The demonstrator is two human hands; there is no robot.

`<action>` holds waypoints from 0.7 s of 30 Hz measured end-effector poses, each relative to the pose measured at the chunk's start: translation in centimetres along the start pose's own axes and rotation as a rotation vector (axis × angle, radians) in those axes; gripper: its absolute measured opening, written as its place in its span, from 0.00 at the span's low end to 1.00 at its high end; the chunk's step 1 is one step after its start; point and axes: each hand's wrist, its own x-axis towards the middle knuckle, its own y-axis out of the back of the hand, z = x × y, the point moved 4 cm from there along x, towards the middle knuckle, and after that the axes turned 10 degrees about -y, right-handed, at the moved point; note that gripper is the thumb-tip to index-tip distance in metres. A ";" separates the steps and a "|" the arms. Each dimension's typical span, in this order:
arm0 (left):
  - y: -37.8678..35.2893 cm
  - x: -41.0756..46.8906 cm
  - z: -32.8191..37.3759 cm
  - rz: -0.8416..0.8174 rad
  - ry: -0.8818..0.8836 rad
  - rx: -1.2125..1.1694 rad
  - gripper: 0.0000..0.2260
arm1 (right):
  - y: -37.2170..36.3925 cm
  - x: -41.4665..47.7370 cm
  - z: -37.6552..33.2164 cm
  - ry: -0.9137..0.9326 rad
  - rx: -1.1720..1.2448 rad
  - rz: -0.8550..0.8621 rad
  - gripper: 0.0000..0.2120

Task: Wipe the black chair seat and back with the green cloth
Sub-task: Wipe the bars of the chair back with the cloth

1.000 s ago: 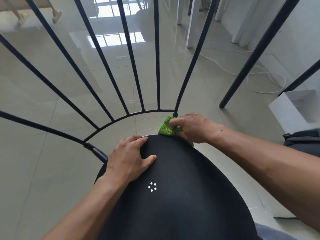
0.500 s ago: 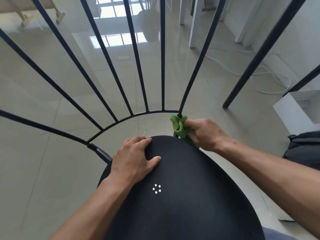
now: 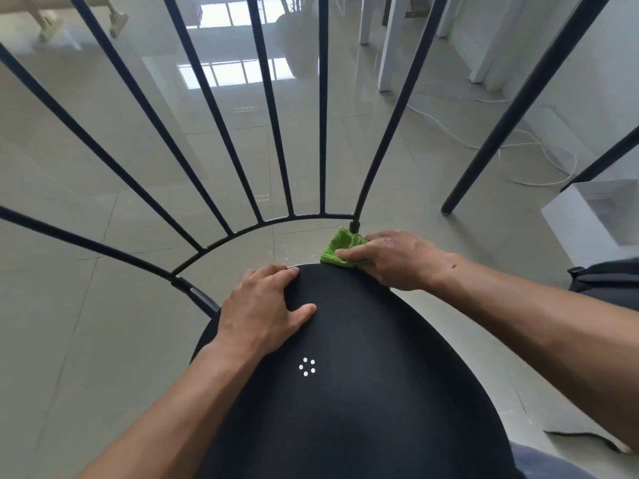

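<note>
Black metal rods fanned up from a curved lower rail to make the chair back, with pale glossy floor tiles showing through the gaps; the spindles at the far left stood bare, with no hand or cloth near them.

Next along, the left hand lay flat on the rear edge of the smooth black rounded chair seat, fingers spread over the rim and thumb stretched across the top. It gripped nothing; its palm simply pressed down, most likely to brace the chair so it would not slide or rock on the slick tiles while the other hand rubbed.

Right of it, the bunched green knitted cloth sat at the foot of the rightmost spindle, where that rod met the curved rail just behind the seat's back edge. The right hand was closed on the cloth, thumb and fingers pinching it into a wad. The wadding probably served to push fabric into the narrow joint, where a flat cloth would not reach. Whether the cloth touched the rod itself or only the seat rim I could not tell.

Further right, a thick black table leg slanted to the floor, a white cable trailed across the tiles, and a white open box stood well apart from the chair.
</note>
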 end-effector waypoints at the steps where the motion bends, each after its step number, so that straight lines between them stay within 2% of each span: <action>1: 0.0 0.0 0.0 -0.001 -0.001 -0.004 0.30 | 0.2 0.3 0.4 -0.024 -0.003 0.025 0.19; 4: 0.0 0.0 0.0 -0.001 -0.002 -0.005 0.30 | -0.3 1.1 0.7 -0.155 0.034 0.116 0.20; 6: -0.1 0.0 0.0 -0.007 0.005 -0.007 0.30 | -1.2 1.0 0.1 -0.191 0.063 0.103 0.21; 10: 0.2 0.1 0.1 -0.033 0.034 -0.017 0.30 | 0.1 -0.3 -0.3 -0.148 0.110 0.029 0.20; 16: 2.4 -0.6 3.1 0.043 0.044 -0.085 0.32 | 4.8 -5.0 -2.2 -0.055 0.264 0.163 0.17; 21: 5.9 -2.9 6.8 0.120 -0.032 -0.165 0.27 | 8.3 -9.7 -3.2 -0.084 0.375 0.197 0.22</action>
